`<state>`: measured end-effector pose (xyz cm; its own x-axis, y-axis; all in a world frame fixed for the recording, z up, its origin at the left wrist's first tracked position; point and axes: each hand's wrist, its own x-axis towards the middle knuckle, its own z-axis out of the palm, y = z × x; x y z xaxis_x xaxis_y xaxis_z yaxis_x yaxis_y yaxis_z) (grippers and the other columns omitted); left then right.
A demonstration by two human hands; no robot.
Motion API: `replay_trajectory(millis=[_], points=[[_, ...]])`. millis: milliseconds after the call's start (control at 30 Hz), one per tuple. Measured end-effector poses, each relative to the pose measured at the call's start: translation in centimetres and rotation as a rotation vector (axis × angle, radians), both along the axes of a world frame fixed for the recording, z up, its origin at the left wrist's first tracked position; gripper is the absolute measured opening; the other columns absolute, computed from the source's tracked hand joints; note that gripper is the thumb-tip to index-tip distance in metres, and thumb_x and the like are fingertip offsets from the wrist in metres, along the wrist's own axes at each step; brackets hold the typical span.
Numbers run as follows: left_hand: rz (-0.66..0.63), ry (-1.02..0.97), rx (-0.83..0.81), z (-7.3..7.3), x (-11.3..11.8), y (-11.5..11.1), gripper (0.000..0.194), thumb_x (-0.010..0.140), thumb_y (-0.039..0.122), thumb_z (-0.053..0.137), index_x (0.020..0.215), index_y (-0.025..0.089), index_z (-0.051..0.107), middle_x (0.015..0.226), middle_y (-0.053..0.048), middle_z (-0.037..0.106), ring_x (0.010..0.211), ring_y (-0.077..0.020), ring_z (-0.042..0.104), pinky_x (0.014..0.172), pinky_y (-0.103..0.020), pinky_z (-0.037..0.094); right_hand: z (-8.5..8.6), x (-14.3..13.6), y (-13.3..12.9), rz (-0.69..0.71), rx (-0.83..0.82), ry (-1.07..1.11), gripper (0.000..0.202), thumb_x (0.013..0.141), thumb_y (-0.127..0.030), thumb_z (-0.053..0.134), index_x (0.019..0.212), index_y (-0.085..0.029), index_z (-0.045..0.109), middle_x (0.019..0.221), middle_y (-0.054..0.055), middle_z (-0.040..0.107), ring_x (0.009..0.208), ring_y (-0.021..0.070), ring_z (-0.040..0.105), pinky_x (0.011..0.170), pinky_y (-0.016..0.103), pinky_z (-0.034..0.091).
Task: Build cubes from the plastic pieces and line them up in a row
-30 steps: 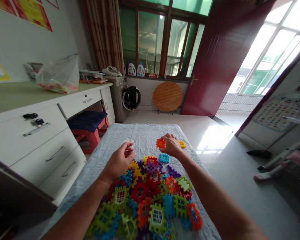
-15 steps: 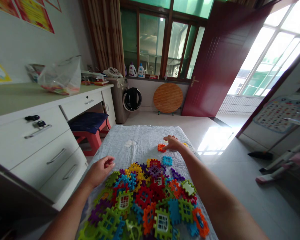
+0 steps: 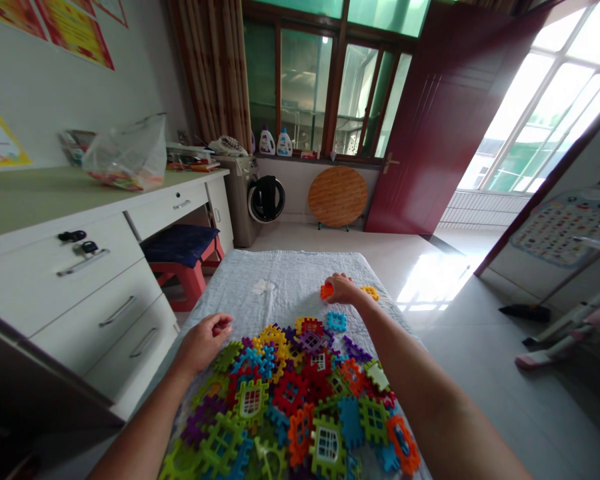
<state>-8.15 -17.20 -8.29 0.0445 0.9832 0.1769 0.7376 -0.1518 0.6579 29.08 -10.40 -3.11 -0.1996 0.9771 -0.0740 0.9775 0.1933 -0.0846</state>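
On the cloth-covered table, my right hand (image 3: 341,288) has its fingers closed round an orange interlocking plastic block (image 3: 326,291), partly hidden by them. A yellow block (image 3: 369,293) lies just to the right of that hand, and a light blue block (image 3: 337,321) lies nearer to me. My left hand (image 3: 207,340) hovers at the table's left side with its fingers loosely curled in; nothing shows in them. Close beside it spreads a heap of notched blocks in several colours, among them a red one (image 3: 291,393) and a green one with a white window (image 3: 327,443).
The pale cloth (image 3: 280,273) covers the table. On the left are a white desk with drawers (image 3: 125,310) and a red stool (image 3: 193,283) with a dark cushion. Farther back stand a washing machine (image 3: 240,200), a round wooden tabletop (image 3: 338,197) and an open red door (image 3: 425,120).
My right hand has moved slightly left and its fingers have closed on the orange block. More of the yellow block now shows. The left hand has hardly moved.
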Motion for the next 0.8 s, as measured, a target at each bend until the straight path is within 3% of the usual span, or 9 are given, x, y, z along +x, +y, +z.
replay_trajectory(millis=[167, 267, 367, 433, 500, 633, 800], points=[[-0.001, 0.005, 0.000, -0.3, -0.1, 0.2, 0.035, 0.074, 0.044, 0.050, 0.096, 0.020, 0.062, 0.091, -0.004, 0.070, 0.080, -0.0195, 0.064, 0.075, -0.028, 0.050, -0.2, 0.7, 0.3, -0.003, -0.029, -0.002, 0.043, 0.059, -0.037, 0.074, 0.097, -0.018, 0.067, 0.107, 0.011, 0.060, 0.100, 0.0308, 0.052, 0.079, 0.036, 0.041], [-0.009, 0.004, -0.002, -0.1, -0.1, 0.1, 0.036, 0.074, 0.044, 0.050, 0.096, 0.019, 0.063, 0.092, -0.004, 0.070, 0.079, -0.0194, 0.064, 0.075, -0.028, 0.050, 0.2, 1.2, 0.4, -0.008, 0.010, 0.054, 0.055, 0.058, -0.035, 0.076, 0.109, -0.018, 0.064, 0.112, 0.011, 0.059, 0.103, 0.0311, 0.051, 0.081, 0.038, 0.043], [-0.008, 0.015, -0.006, 0.2, 0.0, 0.0, 0.036, 0.074, 0.044, 0.050, 0.096, 0.019, 0.064, 0.094, -0.005, 0.070, 0.078, -0.0194, 0.064, 0.074, -0.029, 0.051, 1.4, 2.4, 0.2, -0.025, 0.116, 0.138, 0.056, 0.071, -0.033, 0.067, 0.124, -0.019, 0.054, 0.121, 0.010, 0.055, 0.108, 0.0255, 0.051, 0.087, 0.035, 0.042], [-0.008, 0.024, -0.009, 0.5, 0.1, -0.1, 0.037, 0.073, 0.044, 0.051, 0.096, 0.018, 0.064, 0.094, -0.006, 0.070, 0.078, -0.0196, 0.064, 0.074, -0.029, 0.051, 2.3, 3.3, -0.5, -0.047, 0.202, 0.210, 0.048, 0.080, -0.028, 0.058, 0.126, -0.019, 0.051, 0.120, 0.009, 0.056, 0.107, 0.0212, 0.052, 0.089, 0.033, 0.041], [-0.023, 0.026, -0.011, 0.9, 0.2, -0.2, 0.037, 0.073, 0.045, 0.052, 0.095, 0.018, 0.064, 0.094, -0.006, 0.070, 0.078, -0.0199, 0.064, 0.075, -0.030, 0.051, 3.0, 3.9, -1.8, -0.062, 0.270, 0.333, 0.043, 0.080, -0.024, 0.057, 0.122, -0.018, 0.053, 0.113, 0.008, 0.059, 0.101, 0.0188, 0.055, 0.087, 0.031, 0.043], [-0.155, 0.004, -0.057, 2.6, 1.0, -1.0, 0.039, 0.075, 0.047, 0.053, 0.097, 0.018, 0.064, 0.100, -0.007, 0.069, 0.088, -0.0219, 0.064, 0.079, -0.031, 0.051, 2.7, 3.7, -6.0, 0.022, 0.214, 0.505, 0.035, 0.076, -0.024, 0.060, 0.111, -0.018, 0.060, 0.096, 0.005, 0.065, 0.083, 0.0166, 0.059, 0.076, 0.029, 0.046], [-0.432, 0.024, -0.142, 5.5, 2.8, -3.0, 0.038, 0.076, 0.050, 0.058, 0.101, 0.022, 0.065, 0.115, -0.006, 0.064, 0.109, -0.0238, 0.058, 0.094, -0.032, 0.046, 0.5, 2.3, -9.7, 0.141, 0.142, 0.322, 0.038, 0.070, -0.024, 0.067, 0.108, -0.017, 0.063, 0.104, 0.009, 0.063, 0.097, 0.0235, 0.057, 0.088, 0.036, 0.042]])
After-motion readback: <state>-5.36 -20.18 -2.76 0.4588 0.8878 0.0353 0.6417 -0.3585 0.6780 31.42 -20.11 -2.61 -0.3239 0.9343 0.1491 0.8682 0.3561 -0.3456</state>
